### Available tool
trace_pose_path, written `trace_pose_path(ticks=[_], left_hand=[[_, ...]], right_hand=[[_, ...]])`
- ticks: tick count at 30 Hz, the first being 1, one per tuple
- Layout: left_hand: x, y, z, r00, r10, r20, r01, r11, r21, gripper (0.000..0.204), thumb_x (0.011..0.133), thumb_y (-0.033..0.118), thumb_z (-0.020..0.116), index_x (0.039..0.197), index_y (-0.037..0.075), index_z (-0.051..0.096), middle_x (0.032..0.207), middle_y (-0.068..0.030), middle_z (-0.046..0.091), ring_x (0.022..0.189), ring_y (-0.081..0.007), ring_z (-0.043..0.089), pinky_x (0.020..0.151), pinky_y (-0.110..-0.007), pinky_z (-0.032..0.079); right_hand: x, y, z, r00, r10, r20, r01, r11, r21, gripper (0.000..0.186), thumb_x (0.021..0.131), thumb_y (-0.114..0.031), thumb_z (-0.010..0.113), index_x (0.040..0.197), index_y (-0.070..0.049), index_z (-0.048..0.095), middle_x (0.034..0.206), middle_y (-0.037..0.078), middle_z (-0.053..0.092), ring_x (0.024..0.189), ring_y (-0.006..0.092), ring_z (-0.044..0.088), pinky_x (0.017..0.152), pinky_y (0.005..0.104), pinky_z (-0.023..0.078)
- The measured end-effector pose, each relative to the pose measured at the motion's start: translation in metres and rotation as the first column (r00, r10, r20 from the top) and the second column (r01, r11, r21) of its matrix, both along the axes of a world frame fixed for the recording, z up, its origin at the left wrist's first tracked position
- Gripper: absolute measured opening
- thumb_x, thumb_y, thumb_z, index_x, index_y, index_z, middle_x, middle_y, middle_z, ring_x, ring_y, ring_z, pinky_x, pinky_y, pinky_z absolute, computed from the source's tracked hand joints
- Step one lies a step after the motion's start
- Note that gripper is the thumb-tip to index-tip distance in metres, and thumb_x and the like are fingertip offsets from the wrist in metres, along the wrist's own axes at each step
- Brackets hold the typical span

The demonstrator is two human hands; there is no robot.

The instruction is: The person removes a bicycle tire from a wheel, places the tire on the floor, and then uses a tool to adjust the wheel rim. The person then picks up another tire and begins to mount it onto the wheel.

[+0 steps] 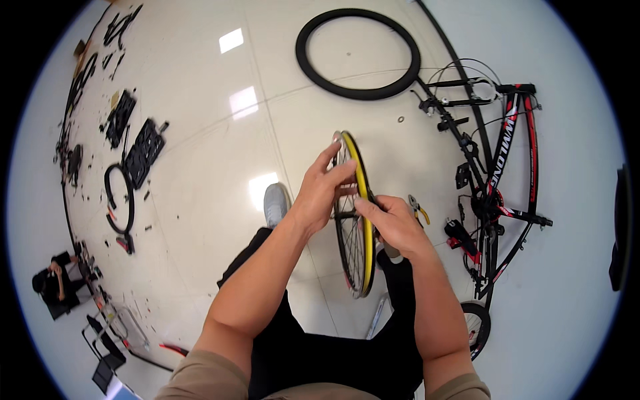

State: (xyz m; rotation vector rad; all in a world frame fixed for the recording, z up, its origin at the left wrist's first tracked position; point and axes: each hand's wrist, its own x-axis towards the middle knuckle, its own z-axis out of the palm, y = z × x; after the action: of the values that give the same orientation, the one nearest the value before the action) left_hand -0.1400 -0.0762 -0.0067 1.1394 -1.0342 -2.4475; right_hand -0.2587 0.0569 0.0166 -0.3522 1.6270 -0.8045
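Observation:
A bare bicycle wheel [344,247] stands upright on edge in front of me, with a yellow rim strip [367,233] running round its outer face. My left hand [323,190] grips the upper part from the left, fingers on the rim and over the spokes side. On the right side, my right hand [397,223] closes round the rim with its thumb pressed on the yellow strip; its other fingers are mostly hidden behind the wheel. Pliers with yellow handles [419,209] lie on the floor just right of my right hand.
A black tyre [307,63] lies on the floor ahead. To the right rests a black and red bicycle frame [510,143], with another wheel [477,327] below it. Open black tool cases [143,152] and scattered parts lie at left, and a person [59,283] sits far left.

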Motion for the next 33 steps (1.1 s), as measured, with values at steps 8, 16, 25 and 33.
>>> trace_pose_path(ticks=[8, 16, 25, 33], left_hand=[[0.006, -0.006, -0.005, 0.999, 0.049, -0.010, -0.049, 0.998, 0.049, 0.077, 0.096, 0.026, 0.065, 0.156, -0.001, 0.025, 0.114, -0.0075, 0.062, 0.098, -0.0179, 0.059, 0.087, -0.035, 0.047], [0.012, 0.003, -0.005, 0.928, 0.065, 0.368, 0.029, 0.969, -0.245, 0.070, 0.093, 0.037, 0.068, 0.146, -0.001, 0.042, 0.114, -0.0100, 0.061, 0.094, -0.0167, 0.057, 0.084, -0.033, 0.047], [0.010, 0.009, -0.007, 0.962, 0.176, 0.209, -0.126, 0.965, -0.232, 0.055, 0.098, 0.045, 0.063, 0.122, -0.004, 0.060, 0.100, -0.0053, 0.063, 0.087, -0.0120, 0.055, 0.080, -0.028, 0.047], [0.005, 0.024, -0.006, 0.943, 0.256, 0.214, -0.165, 0.914, -0.371, 0.043, 0.089, 0.016, 0.073, 0.125, -0.004, 0.058, 0.087, 0.0007, 0.059, 0.078, -0.0080, 0.055, 0.071, -0.025, 0.048]], right_hand=[[-0.010, 0.009, 0.014, 0.950, 0.196, 0.242, -0.178, 0.979, -0.095, 0.035, 0.086, -0.009, 0.071, 0.118, 0.001, 0.061, 0.085, 0.004, 0.068, 0.063, 0.0083, 0.055, 0.057, 0.0243, 0.045], [-0.008, -0.014, -0.018, 0.838, -0.447, 0.312, 0.530, 0.803, -0.272, 0.033, 0.095, -0.011, 0.063, 0.124, 0.005, 0.059, 0.095, 0.012, 0.069, 0.068, 0.0124, 0.057, 0.055, 0.0251, 0.044], [0.003, -0.014, -0.017, 0.972, -0.211, 0.107, 0.222, 0.969, -0.105, 0.022, 0.095, -0.020, 0.067, 0.101, 0.002, 0.067, 0.086, 0.007, 0.067, 0.057, 0.0072, 0.052, 0.047, 0.0227, 0.041], [0.016, -0.007, -0.016, 0.959, 0.279, 0.055, -0.268, 0.951, -0.157, 0.030, 0.078, -0.020, 0.081, 0.096, 0.001, 0.070, 0.086, 0.005, 0.070, 0.081, 0.0144, 0.062, 0.078, 0.0305, 0.050]])
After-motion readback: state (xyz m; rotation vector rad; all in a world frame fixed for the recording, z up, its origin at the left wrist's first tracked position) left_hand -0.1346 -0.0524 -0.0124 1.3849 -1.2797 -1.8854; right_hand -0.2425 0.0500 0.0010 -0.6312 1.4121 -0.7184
